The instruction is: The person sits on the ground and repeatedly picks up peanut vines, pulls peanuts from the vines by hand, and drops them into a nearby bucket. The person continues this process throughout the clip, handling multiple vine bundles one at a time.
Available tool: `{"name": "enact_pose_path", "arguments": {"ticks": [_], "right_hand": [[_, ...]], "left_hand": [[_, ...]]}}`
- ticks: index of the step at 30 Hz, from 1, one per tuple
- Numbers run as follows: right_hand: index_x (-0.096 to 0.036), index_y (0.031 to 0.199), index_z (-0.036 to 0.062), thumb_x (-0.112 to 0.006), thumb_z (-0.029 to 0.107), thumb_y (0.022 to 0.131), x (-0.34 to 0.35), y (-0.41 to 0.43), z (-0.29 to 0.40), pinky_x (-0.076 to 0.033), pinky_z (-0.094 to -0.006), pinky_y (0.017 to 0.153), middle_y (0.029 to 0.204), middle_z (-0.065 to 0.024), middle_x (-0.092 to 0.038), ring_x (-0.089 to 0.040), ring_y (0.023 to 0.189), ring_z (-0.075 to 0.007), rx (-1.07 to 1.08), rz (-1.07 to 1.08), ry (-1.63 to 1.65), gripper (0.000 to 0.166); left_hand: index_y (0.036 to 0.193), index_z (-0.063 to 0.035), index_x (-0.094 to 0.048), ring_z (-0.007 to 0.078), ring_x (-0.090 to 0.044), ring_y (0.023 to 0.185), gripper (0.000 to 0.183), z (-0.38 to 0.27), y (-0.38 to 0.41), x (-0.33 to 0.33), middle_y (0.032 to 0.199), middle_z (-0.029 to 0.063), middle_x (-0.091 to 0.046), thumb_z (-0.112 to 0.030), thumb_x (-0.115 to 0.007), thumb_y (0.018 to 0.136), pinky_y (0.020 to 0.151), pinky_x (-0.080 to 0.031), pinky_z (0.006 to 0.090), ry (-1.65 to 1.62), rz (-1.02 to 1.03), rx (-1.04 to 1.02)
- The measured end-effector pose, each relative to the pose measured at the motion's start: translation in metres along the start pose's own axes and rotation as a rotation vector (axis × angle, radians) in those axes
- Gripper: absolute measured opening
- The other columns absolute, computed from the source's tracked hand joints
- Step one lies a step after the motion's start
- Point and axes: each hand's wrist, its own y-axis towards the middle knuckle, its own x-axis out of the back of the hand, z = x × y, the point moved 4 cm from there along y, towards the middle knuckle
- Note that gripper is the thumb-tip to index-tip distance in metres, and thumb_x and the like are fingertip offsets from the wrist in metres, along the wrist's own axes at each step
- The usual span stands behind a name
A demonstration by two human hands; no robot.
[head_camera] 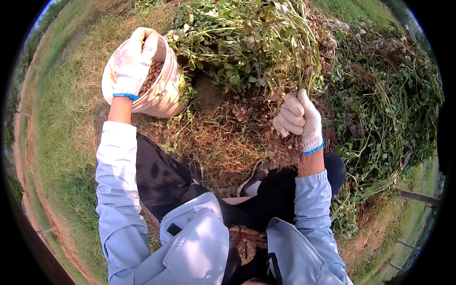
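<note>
My left hand (pixel 134 58), in a white knit glove with a blue cuff, is over the mouth of a white plastic bucket (pixel 171 85). Its fingertips point into the bucket and are partly hidden, so whether they hold anything is unclear. Peanuts in their shells (pixel 153 75) lie inside, beside the glove. On the other side, my gloved right hand (pixel 297 115) is clenched around the lower stems of a peanut plant (pixel 308 67). Roots and a few pods (pixel 288 146) hang below that fist, while the leafy stems reach up and away from it.
Uprooted leafy peanut plants (pixel 221 46) lie heaped ahead, right beside the bucket. A larger pile of vines (pixel 384 107) borders my right side. Dry grass (pixel 206 142) covers the ground between my shoes, and green grass (pixel 67 142) stretches to the left.
</note>
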Motion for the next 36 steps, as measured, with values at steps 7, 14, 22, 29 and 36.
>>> {"name": "enact_pose_path", "arguments": {"ticks": [7,14,22,29,36], "right_hand": [[-0.045,0.071,0.0178,-0.027,0.052,0.110,-0.004,0.008,0.000,-0.043,-0.0347,0.048,0.046,0.0087,-0.035,-0.034,0.036,-0.0105,-0.006,0.038,0.056,0.055],[-0.043,0.069,0.0186,-0.028,0.054,0.110,-0.007,0.005,-0.001,-0.040,-0.0330,0.048,0.046,0.0085,-0.035,-0.033,0.037,-0.0106,-0.028,0.031,0.058,0.055],[-0.043,0.070,0.0174,-0.029,0.054,0.109,-0.012,0.002,-0.001,-0.039,-0.0324,0.047,0.047,0.0089,-0.032,-0.030,0.037,-0.0092,-0.022,0.066,0.024,0.056],[-0.053,0.080,0.0121,-0.050,0.048,0.106,0.001,-0.004,-0.003,-0.039,-0.0305,0.047,0.053,0.0072,-0.035,-0.031,0.041,-0.0090,-0.007,-0.451,-0.387,0.044],[-0.069,0.093,0.0094,-0.074,0.025,0.094,-0.015,0.005,-0.009,-0.032,-0.0229,0.048,0.066,0.0068,-0.055,-0.042,0.051,-0.0045,-0.057,-0.767,-0.612,0.016]], "left_hand": [[0.121,-0.0078,-0.068,0.0281,-0.067,0.105,0.034,0.011,-0.016,0.006,0.114,0.0158,-0.071,-0.032,-0.060,0.099,0.094,-0.052,0.0396,0.312,0.041,-0.192],[0.124,-0.0039,-0.065,0.0208,-0.069,0.100,0.036,-0.120,-0.093,-0.119,0.111,0.0115,-0.072,-0.023,-0.066,0.094,0.088,-0.053,0.0335,-0.287,0.864,-0.099],[0.139,-0.0007,-0.045,0.0429,-0.061,0.116,0.057,-0.142,-0.105,-0.185,0.132,0.0248,-0.058,-0.028,-0.066,0.094,0.097,-0.051,0.0469,-0.604,0.461,-0.076],[0.122,0.0014,-0.055,0.0382,-0.067,0.098,0.032,-0.127,-0.098,-0.171,0.102,0.0269,-0.066,-0.022,-0.053,0.100,0.086,-0.050,0.0450,-0.455,0.705,-0.051],[0.103,-0.0001,-0.068,0.0422,-0.066,0.100,0.037,-0.120,-0.111,-0.167,0.102,0.0252,-0.069,-0.032,-0.052,0.094,0.087,-0.051,0.0510,-0.172,0.884,-0.058]]}}
